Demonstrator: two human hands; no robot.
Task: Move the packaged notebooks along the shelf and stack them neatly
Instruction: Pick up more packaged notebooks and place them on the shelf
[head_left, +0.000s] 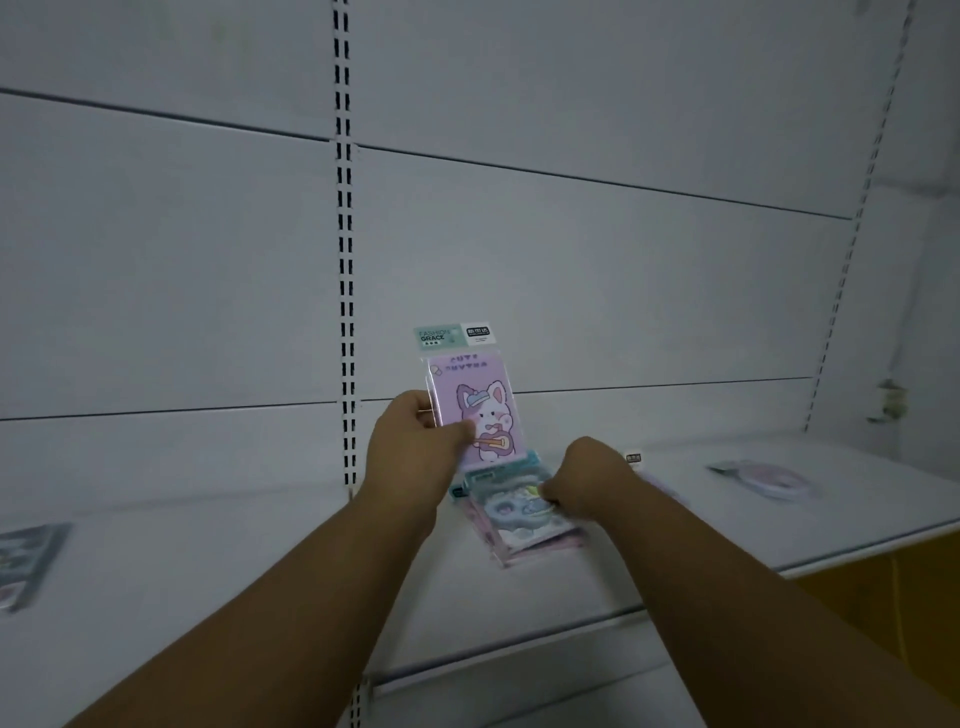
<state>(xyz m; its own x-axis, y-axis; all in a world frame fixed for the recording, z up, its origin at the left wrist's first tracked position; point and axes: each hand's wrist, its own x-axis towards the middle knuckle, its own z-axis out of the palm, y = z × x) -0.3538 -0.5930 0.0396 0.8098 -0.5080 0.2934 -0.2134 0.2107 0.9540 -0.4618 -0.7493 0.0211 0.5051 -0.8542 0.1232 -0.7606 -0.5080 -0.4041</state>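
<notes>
My left hand (415, 431) pinches an upright bunny notebook (475, 410); my right hand (587, 478) presses the half-built stack (519, 519). Strays (761, 480) remain along the shelf (208, 597).

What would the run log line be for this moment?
left hand: holds bunny notebook upright | right hand: grips top of flat stack | shelf: loose packs far left, far right
</notes>
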